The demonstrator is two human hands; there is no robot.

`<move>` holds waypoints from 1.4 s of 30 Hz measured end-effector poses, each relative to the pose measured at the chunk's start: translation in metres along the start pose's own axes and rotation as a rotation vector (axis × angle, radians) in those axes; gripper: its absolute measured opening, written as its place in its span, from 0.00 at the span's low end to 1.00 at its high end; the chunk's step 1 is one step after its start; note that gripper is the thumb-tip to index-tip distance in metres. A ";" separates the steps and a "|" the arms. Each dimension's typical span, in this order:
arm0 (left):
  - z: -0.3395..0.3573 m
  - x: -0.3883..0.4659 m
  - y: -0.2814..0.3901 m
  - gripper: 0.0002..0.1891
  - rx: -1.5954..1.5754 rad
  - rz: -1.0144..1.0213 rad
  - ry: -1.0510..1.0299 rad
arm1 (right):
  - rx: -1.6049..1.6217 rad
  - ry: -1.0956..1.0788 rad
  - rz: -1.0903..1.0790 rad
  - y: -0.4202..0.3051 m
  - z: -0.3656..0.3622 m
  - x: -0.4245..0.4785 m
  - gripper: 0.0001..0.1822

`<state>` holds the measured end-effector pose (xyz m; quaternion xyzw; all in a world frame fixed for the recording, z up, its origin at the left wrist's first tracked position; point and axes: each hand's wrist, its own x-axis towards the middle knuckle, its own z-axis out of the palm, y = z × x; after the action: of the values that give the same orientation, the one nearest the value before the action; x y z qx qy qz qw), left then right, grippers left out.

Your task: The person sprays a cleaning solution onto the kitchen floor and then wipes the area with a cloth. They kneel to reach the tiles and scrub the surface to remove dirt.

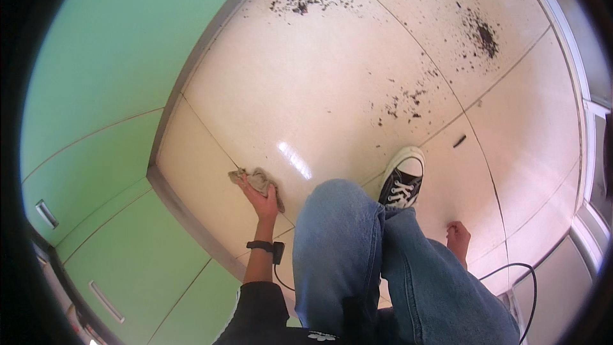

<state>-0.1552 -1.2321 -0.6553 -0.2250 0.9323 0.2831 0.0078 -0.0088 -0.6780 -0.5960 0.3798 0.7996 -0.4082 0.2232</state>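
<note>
My left hand presses a crumpled grey-brown cloth onto the cream tiled floor, close to a tile joint. A black strap with a small box sits on that wrist, and a cable runs from it. On the other side of my legs, my right hand is low by the floor with its fingers curled in. Nothing shows in it. My knee in blue jeans is between the two hands. A black canvas sneaker with a white toe stands on the floor ahead of it.
Dark crumbs are scattered over the tiles in a far patch, a dense right-hand heap and a nearer patch. A dark sliver lies beyond the shoe. Green cabinets line the left; a black cable loops at right.
</note>
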 end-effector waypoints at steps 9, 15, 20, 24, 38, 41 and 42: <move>0.034 0.242 0.052 0.38 -0.124 0.125 0.431 | 0.019 0.002 -0.065 -0.025 -0.016 0.020 0.05; 0.070 0.375 0.139 0.31 -0.051 0.315 0.364 | 0.087 0.087 -0.018 -0.016 -0.029 0.028 0.06; 0.117 0.404 0.225 0.31 -0.065 0.406 0.280 | 0.087 0.101 0.104 0.000 -0.038 0.007 0.06; 0.154 0.383 0.298 0.31 -0.146 0.558 0.019 | 0.079 0.115 0.115 0.024 -0.036 -0.005 0.07; 0.250 0.176 0.477 0.25 -0.589 0.830 -0.596 | 0.095 0.149 0.075 0.003 -0.022 -0.005 0.06; 0.218 0.242 0.416 0.24 -0.142 0.962 -0.283 | 0.122 0.107 0.072 -0.008 -0.010 0.001 0.06; 0.206 0.253 0.396 0.24 -0.107 0.970 -0.263 | 0.125 0.098 0.065 -0.006 -0.007 0.000 0.07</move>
<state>-0.5739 -0.9349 -0.6565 0.2716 0.9048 0.3275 -0.0186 -0.0141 -0.6746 -0.5894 0.4382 0.7698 -0.4308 0.1726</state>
